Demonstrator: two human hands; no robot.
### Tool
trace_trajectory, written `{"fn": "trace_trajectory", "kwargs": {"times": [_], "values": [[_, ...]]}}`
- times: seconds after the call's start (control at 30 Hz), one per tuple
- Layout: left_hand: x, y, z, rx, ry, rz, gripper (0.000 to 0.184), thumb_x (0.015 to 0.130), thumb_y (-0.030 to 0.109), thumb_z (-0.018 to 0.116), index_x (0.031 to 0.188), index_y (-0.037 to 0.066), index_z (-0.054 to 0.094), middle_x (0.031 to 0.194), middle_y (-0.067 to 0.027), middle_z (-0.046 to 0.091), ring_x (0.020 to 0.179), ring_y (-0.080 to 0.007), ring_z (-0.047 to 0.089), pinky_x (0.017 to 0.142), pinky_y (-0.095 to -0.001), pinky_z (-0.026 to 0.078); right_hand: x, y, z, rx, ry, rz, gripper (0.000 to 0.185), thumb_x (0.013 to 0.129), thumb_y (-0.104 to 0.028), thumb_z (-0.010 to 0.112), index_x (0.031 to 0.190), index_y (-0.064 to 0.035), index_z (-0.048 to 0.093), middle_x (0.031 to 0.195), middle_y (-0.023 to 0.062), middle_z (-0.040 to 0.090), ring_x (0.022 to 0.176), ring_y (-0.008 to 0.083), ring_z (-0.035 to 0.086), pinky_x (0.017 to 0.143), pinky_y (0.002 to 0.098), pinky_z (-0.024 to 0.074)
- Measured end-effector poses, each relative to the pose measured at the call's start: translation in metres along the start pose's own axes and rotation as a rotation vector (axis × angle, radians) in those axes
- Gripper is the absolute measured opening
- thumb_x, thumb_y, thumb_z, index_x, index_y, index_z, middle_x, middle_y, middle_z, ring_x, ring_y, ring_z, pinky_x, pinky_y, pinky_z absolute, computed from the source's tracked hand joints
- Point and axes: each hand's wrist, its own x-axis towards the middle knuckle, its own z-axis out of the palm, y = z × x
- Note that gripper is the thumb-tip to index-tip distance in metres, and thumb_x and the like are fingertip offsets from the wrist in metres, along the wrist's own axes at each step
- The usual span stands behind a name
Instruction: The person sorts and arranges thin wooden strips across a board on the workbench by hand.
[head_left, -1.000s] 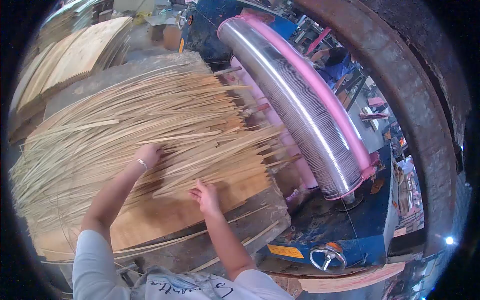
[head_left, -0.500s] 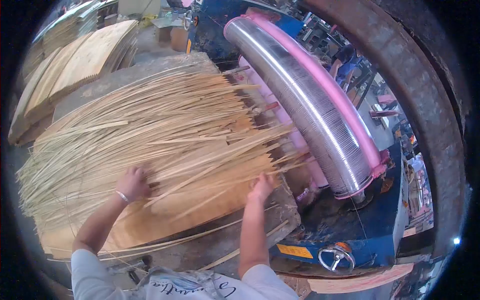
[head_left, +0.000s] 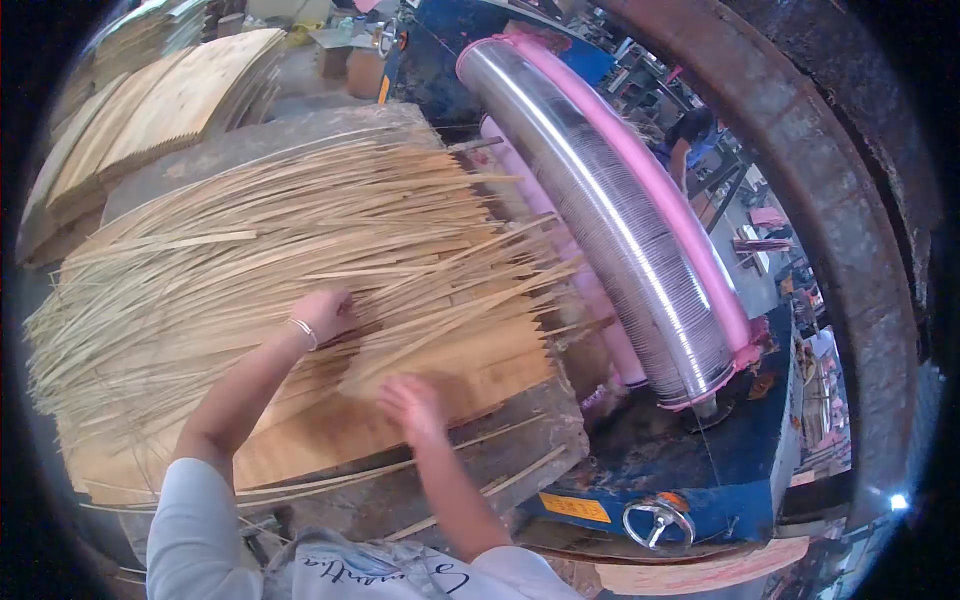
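Note:
Many long, thin wood strips (head_left: 300, 235) lie in a loose layer over large wood veneer sheets (head_left: 490, 355) with jagged ends. My left hand (head_left: 327, 316), a bracelet at its wrist, is down among the strips near the middle of the pile. Its fingers curl around some of them, the tips partly hidden. Lower and to the right, my right hand (head_left: 410, 404) hovers over or lightly touches the bare veneer. Its fingers are spread and slightly blurred, with nothing seen in them.
A machine stands at the right with a shiny grooved metal roller (head_left: 600, 200), a pink roller (head_left: 660, 180) and a handwheel (head_left: 658, 522). Stacked veneer sheets (head_left: 190, 85) are at the upper left. A curved rusty beam (head_left: 840, 180) arches on the right. Another person (head_left: 690, 135) is beyond the rollers.
My left hand has moved up and right across the strips. My right hand has left the jagged veneer end near the machine and come left, its fingers spreading.

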Motion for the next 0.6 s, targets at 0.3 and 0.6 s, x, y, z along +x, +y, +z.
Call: {"fn": "trace_trajectory", "kwargs": {"times": [0.3, 0.6], "values": [[-0.057, -0.029, 0.007, 0.028, 0.164, -0.076, 0.027, 0.074, 0.030, 0.060, 0.081, 0.004, 0.056, 0.082, -0.0167, 0.056, 0.076, -0.0307, 0.055, 0.067, -0.0382, 0.044, 0.049, 0.027, 0.094, 0.054, -0.241, 0.061, 0.024, 0.083, -0.023, 0.054, 0.094, -0.0014, 0.053, 0.087, 0.0090, 0.057, 0.075, 0.0164, 0.057, 0.068, 0.0313, 0.0484], [-0.058, -0.065, -0.013, -0.070, 0.103, -0.158, 0.026, 0.081, 0.029, 0.050, 0.081, 0.004, 0.057, 0.068, -0.0141, 0.057, 0.063, -0.0287, 0.053, 0.058, -0.0367, 0.041, 0.009, 0.054, 0.078, 0.117, -0.124, -0.060, 0.018, 0.084, -0.021, 0.051, 0.095, -0.0071, 0.048, 0.089, 0.0061, 0.058, 0.079, 0.0166, 0.058, 0.065, 0.0290, 0.0489]]}}
